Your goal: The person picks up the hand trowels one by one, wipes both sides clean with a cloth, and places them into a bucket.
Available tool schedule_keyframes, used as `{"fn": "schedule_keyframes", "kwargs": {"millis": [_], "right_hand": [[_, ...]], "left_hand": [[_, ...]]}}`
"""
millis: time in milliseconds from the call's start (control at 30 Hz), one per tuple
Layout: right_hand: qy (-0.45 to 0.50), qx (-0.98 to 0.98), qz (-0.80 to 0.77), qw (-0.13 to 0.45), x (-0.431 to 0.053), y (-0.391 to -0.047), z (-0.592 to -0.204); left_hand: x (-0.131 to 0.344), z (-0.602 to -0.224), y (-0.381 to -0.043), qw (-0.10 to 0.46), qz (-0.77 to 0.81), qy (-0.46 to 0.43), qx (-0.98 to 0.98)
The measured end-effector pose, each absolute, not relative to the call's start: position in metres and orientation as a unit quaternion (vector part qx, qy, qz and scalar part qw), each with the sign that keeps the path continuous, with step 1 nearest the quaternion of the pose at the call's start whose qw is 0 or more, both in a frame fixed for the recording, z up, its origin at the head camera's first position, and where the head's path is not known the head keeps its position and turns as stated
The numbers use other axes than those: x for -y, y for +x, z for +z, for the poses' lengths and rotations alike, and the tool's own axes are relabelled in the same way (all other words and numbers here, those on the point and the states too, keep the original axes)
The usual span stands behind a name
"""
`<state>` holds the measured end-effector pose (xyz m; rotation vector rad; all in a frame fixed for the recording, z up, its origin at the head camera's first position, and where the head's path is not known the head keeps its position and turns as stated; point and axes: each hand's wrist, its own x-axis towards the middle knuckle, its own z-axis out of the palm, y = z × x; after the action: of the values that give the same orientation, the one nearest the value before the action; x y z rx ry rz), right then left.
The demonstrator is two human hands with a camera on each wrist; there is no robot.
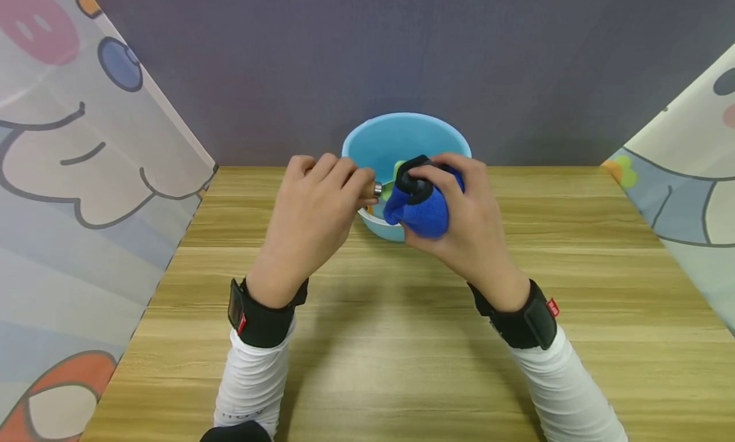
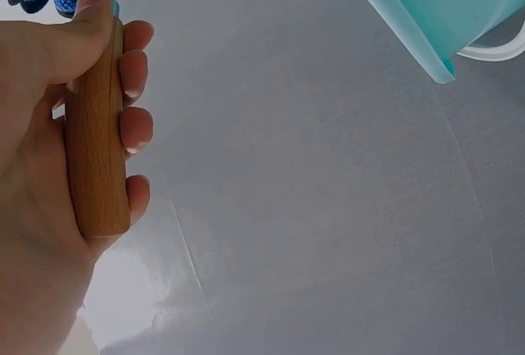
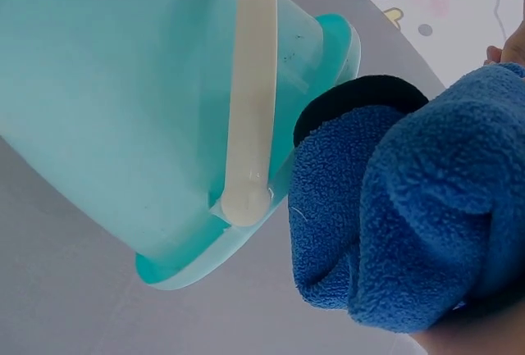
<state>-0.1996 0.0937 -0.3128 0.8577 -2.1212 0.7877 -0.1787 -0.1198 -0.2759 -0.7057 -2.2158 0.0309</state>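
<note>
My left hand (image 1: 316,206) grips the brown wooden handle (image 2: 97,142) of a tool, thumb along its upper end. Past a metal collar, the tool's green neck (image 1: 387,188) runs toward the right hand; its head is mostly hidden. My right hand (image 1: 473,206) holds a bunched blue cloth (image 1: 425,217) with black edging, fingers curled over it. In the head view the cloth overlaps the tool's green part. Both hands are at the near side of a light blue bucket (image 1: 402,132), over its rim.
The bucket stands at the back of the wood-grain table (image 1: 390,365), near a grey wall (image 1: 402,46). A white handle (image 3: 250,84) is on its side. Cartoon-printed panels (image 1: 69,238) flank the table left and right.
</note>
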Motion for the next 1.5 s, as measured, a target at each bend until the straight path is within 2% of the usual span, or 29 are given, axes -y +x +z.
{"fn": "schedule_keyframes", "kwargs": {"millis": [1500], "right_hand": [[0.310, 0.824, 0.332, 0.337, -0.107, -0.209, -0.312]], "left_hand": [[0.130, -0.271, -0.178, 0.411, -0.024, -0.257, 0.874]]}}
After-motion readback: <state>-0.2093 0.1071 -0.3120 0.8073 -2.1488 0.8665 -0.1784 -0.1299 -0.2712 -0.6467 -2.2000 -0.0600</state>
